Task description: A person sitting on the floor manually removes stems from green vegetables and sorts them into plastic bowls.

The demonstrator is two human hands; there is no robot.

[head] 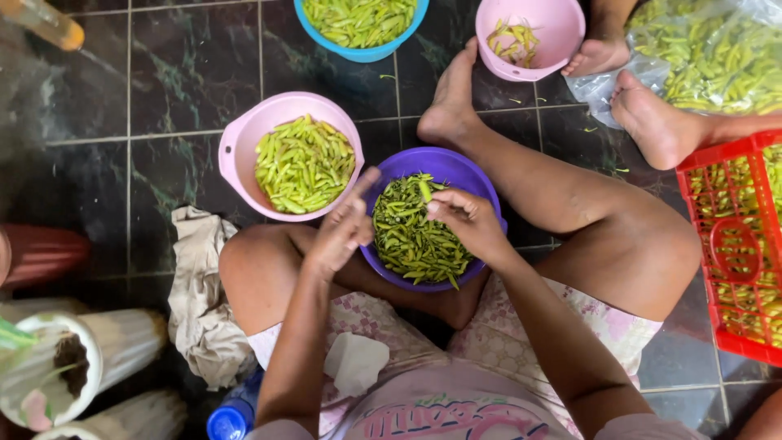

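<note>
While the person sits on the dark tile floor (187,73), both hands work over the purple bowl (468,175) btwn the knees.

Biggest first: red crate (700,175) of pods on the right, clear bag of pods (717,49) at top right w/ another person's feet by it. Then the pink bowl (244,147) full of light green pods, touching the purple bowl's left rim; blue bowl (366,53) and small pink bowl (562,33) further up. Purple bowl holds darker green bits. Right hand (472,224) is over the bowl's middle, fingertips pinched shut on one small green pod (424,190); pod's long way runs up-down, away from the body. Left hand (342,232) is just left of it, over the rim, fingers loosely apart, holding nothing I can see. Right hand is nearer the pod. Open room: bare floor on the left, cloth (199,301) by the left knee.
</note>
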